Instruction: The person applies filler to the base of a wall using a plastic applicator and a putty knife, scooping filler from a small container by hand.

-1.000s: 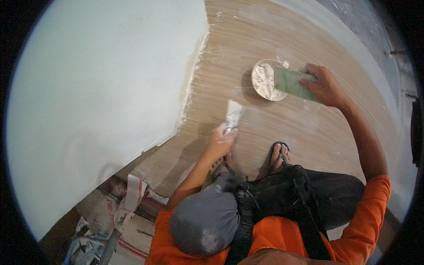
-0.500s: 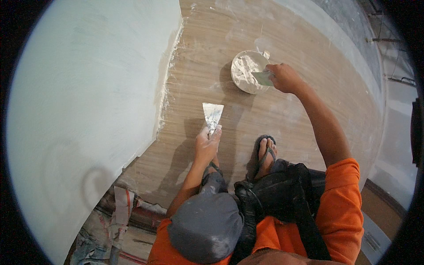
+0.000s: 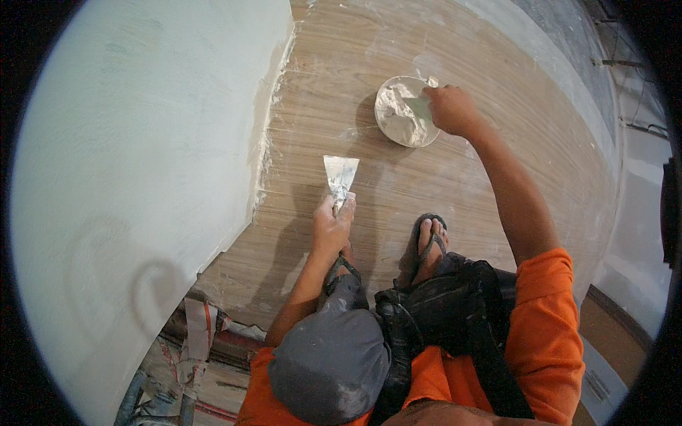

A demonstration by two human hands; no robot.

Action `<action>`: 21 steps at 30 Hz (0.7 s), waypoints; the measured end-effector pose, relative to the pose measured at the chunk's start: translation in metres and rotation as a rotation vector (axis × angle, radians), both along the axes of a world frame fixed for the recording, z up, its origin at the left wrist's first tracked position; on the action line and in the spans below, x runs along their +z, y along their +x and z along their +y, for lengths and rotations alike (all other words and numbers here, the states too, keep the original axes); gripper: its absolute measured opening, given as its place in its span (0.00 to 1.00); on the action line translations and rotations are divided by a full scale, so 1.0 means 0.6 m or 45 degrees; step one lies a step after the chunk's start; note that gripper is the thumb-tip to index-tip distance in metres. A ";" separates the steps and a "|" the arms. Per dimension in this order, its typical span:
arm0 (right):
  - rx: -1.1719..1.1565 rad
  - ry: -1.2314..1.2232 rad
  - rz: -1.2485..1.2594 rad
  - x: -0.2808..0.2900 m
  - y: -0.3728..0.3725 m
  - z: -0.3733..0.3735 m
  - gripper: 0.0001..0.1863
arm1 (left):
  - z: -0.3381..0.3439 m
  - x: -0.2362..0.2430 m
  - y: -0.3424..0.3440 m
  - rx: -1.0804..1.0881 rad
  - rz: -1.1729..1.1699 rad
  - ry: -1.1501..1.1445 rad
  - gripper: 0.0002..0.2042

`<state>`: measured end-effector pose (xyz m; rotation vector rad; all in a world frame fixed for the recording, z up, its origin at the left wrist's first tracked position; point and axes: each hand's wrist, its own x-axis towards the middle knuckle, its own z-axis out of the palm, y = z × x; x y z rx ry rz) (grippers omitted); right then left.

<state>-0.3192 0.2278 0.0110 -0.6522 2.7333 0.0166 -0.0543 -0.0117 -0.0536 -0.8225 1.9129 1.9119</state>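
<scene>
My left hand (image 3: 334, 219) is closed round the handle of a putty knife (image 3: 341, 172), its wide metal blade smeared with white and pointing away from me. Off to the right and farther out, my right hand (image 3: 452, 111) grips a pale green flat spreader (image 3: 419, 108). The spreader's blade dips into a round white bucket (image 3: 380, 126) holding off-white putty (image 3: 403, 128). Part of the spreader is hidden by my fingers and by the putty. The bucket stands on the wood-patterned floor (image 3: 383, 184).
A pale wall (image 3: 156, 142) rises on the left, with white compound splattered along its foot. My sandalled feet (image 3: 430, 238) rest on the floor near me. Tools and rubble (image 3: 192, 355) lie at the lower left. Another wall (image 3: 636, 206) stands at the far right.
My right hand has shifted slightly away from me, and the spreader has moved through the putty, leaving its surface reshaped. My left hand with the putty knife sits slightly farther forward.
</scene>
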 end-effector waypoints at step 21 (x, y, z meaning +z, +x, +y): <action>0.128 -0.100 -0.082 -0.010 0.048 0.014 0.13 | 0.003 -0.014 -0.015 -0.003 0.026 0.035 0.15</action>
